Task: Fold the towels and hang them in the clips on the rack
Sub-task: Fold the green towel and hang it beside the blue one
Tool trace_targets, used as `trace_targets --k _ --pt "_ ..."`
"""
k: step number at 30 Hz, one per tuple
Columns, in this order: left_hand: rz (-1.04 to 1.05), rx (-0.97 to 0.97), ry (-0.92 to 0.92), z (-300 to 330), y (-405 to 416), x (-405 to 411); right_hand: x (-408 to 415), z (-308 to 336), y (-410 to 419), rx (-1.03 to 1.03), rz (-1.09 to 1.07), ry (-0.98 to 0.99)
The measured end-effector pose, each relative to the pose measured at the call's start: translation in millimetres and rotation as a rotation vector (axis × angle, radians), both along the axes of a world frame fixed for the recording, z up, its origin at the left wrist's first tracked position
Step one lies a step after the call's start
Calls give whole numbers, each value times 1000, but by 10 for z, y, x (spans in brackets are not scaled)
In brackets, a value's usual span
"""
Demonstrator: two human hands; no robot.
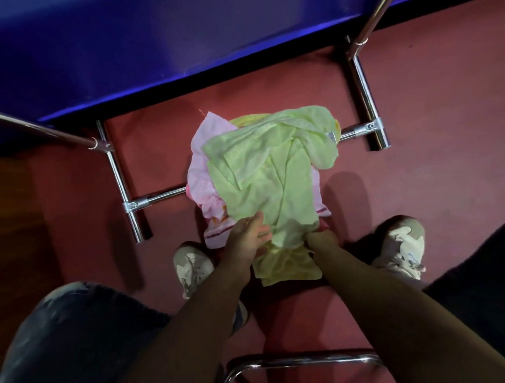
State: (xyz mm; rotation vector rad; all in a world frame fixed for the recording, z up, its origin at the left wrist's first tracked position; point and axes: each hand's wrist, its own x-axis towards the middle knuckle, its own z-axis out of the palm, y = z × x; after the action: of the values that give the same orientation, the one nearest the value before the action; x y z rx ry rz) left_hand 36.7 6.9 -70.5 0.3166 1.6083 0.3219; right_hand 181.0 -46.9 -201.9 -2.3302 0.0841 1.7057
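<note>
A crumpled light green towel (269, 167) lies on top of a heap on the red floor, over a pink towel (202, 164) and a yellow one (286, 266). My left hand (249, 236) touches the green towel's near left edge, thumb raised and fingers under the cloth. My right hand (320, 237) is buried in the near right edge of the green towel; its fingers are hidden. The chrome rack's base (120, 182) crosses under the heap, with uprights rising at the left and right. No clips are in view.
A blue wall panel (152, 45) runs behind the rack. My two shoes (192, 269) (401, 247) stand on either side of the heap. A chrome chair frame (302, 361) sits below my arms. My knees fill the lower corners.
</note>
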Motion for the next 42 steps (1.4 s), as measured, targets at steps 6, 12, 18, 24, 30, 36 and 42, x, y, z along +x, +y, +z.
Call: trace_targets --k 6,12,18,24,30,36,42 --pt "-10 6 -8 171 -37 -18 -37 504 79 136 -63 -69" --pt "7 117 -7 635 -57 -9 -124 1296 277 280 -218 97" --pt "-103 391 18 1455 -73 5 -201 2480 572 483 -250 348" --pt "-371 834 201 2451 -87 -45 -260 3807 630 643 -278 604" --pt "-309 1216 295 3606 -60 -132 -181 5133 567 867 -95 622" --pt "-326 1426 197 4819 -197 -329 -83 6248 349 1191 64 466" --pt "-246 1599 86 5618 -299 -532 37 6886 121 1448 460 311"
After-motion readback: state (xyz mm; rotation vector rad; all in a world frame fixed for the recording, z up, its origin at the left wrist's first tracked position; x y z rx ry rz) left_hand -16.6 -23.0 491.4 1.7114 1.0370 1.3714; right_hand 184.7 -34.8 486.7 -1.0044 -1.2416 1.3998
